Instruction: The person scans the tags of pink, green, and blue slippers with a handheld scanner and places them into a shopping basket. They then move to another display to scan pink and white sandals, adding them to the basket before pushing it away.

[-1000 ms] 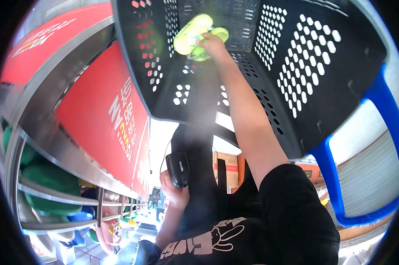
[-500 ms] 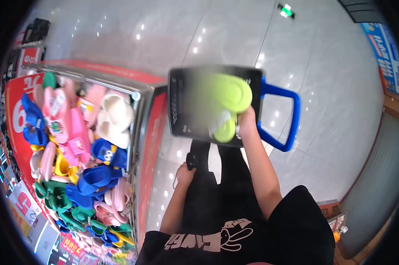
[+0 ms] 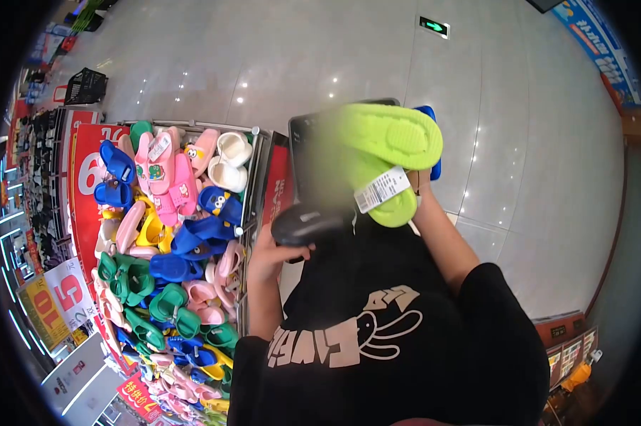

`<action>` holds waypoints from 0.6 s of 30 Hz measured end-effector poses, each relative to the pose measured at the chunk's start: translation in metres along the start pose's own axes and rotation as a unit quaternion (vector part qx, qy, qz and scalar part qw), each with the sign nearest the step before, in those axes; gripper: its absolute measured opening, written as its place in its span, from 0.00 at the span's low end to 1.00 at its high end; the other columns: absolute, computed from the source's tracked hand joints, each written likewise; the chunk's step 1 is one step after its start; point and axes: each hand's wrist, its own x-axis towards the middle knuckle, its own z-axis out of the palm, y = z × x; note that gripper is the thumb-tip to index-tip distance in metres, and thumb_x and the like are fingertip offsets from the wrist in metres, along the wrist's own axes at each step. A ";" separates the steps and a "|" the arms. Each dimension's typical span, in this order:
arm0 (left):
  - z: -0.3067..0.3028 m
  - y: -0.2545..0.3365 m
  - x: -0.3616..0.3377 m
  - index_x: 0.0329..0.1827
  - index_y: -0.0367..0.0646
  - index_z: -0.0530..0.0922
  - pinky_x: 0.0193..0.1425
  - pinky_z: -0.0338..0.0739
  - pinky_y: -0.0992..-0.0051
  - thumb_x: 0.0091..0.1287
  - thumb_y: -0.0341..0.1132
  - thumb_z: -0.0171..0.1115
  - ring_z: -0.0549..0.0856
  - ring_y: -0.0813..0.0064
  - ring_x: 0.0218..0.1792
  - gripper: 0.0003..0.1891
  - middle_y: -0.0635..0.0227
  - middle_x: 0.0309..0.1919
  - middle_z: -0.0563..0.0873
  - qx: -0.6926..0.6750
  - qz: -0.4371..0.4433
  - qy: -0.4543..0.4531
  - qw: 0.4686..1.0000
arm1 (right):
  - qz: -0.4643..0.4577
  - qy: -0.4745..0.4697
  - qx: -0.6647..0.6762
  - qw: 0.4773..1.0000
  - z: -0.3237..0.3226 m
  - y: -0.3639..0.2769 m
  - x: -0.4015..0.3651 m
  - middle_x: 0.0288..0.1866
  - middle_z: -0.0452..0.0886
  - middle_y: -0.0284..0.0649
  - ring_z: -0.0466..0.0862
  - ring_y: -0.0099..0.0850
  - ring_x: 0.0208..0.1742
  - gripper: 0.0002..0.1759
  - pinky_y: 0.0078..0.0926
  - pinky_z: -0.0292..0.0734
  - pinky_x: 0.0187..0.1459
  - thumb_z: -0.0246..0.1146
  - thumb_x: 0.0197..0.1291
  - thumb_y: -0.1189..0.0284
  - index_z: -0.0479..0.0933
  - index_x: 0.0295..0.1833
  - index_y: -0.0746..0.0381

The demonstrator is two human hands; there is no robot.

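Note:
My right hand (image 3: pixel 420 183) grips a pair of lime green slippers (image 3: pixel 398 136) and holds them soles up, high in front of my body. A white price tag (image 3: pixel 383 189) with a barcode hangs across them. My left hand (image 3: pixel 269 254) is raised to the left of the slippers, its fingers closed around a rounded black object (image 3: pixel 305 226) whose kind I cannot make out. Behind the slippers is the black shopping basket (image 3: pixel 304 131), mostly covered by them; part of its blue handle (image 3: pixel 437 169) shows at the right. A blurry patch hides the slippers' left end.
A display bin with a metal rim (image 3: pixel 253 213), heaped with pink, blue, green, yellow and white slippers (image 3: pixel 171 202), stands close at my left. Red price signs (image 3: pixel 86 174) line its far side. Another black basket (image 3: pixel 86 86) sits on the grey tiled floor (image 3: pixel 278 50).
My right hand has lifted the green slippers up from the basket towards the camera. My left hand has come up from beside my leg with the black object, close to the slippers.

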 end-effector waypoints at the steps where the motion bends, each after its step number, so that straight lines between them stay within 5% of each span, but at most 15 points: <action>1: 0.019 0.006 -0.012 0.57 0.28 0.76 0.47 0.78 0.75 0.47 0.21 0.70 0.85 0.75 0.40 0.29 0.59 0.41 0.86 0.053 0.051 0.014 0.997 | 0.003 -0.004 0.002 1.000 0.001 -0.003 -0.003 0.54 0.83 0.46 0.85 0.38 0.49 0.24 0.34 0.84 0.51 0.52 0.73 0.56 0.75 0.60 0.65; 2: 0.042 0.022 -0.022 0.57 0.28 0.76 0.47 0.78 0.75 0.47 0.21 0.70 0.85 0.75 0.40 0.29 0.59 0.41 0.86 0.053 0.056 0.016 0.997 | 0.007 -0.012 0.002 1.000 0.002 -0.005 -0.008 0.54 0.83 0.46 0.85 0.38 0.49 0.24 0.34 0.84 0.51 0.52 0.73 0.56 0.75 0.60 0.65; 4: 0.083 0.051 -0.044 0.54 0.27 0.78 0.49 0.76 0.75 0.47 0.24 0.73 0.85 0.75 0.42 0.27 0.60 0.41 0.86 0.368 0.179 0.043 0.912 | 0.022 -0.024 -0.001 0.999 0.000 -0.020 -0.011 0.54 0.83 0.46 0.85 0.37 0.49 0.24 0.34 0.84 0.50 0.52 0.73 0.56 0.75 0.60 0.65; 8: 0.111 0.055 -0.058 0.52 0.29 0.80 0.47 0.77 0.74 0.47 0.31 0.74 0.86 0.71 0.41 0.27 0.60 0.40 0.87 0.240 0.173 0.037 0.955 | 0.060 -0.041 0.003 0.997 -0.005 -0.045 -0.006 0.54 0.83 0.45 0.85 0.37 0.49 0.24 0.33 0.84 0.50 0.53 0.73 0.57 0.75 0.60 0.65; 9: 0.119 0.061 -0.056 0.51 0.30 0.81 0.45 0.77 0.72 0.45 0.32 0.73 0.87 0.64 0.39 0.27 0.57 0.39 0.87 0.365 0.213 0.020 0.906 | 0.067 -0.042 0.005 0.997 -0.008 -0.050 -0.005 0.54 0.83 0.45 0.85 0.37 0.49 0.23 0.33 0.84 0.50 0.53 0.73 0.57 0.75 0.60 0.65; 18: 0.154 0.035 -0.048 0.50 0.33 0.82 0.44 0.77 0.70 0.44 0.29 0.71 0.86 0.61 0.37 0.25 0.55 0.36 0.86 0.382 0.113 -0.009 0.917 | 0.085 -0.078 0.020 0.993 -0.019 -0.104 -0.025 0.53 0.83 0.45 0.86 0.35 0.49 0.22 0.31 0.84 0.49 0.53 0.73 0.57 0.76 0.59 0.65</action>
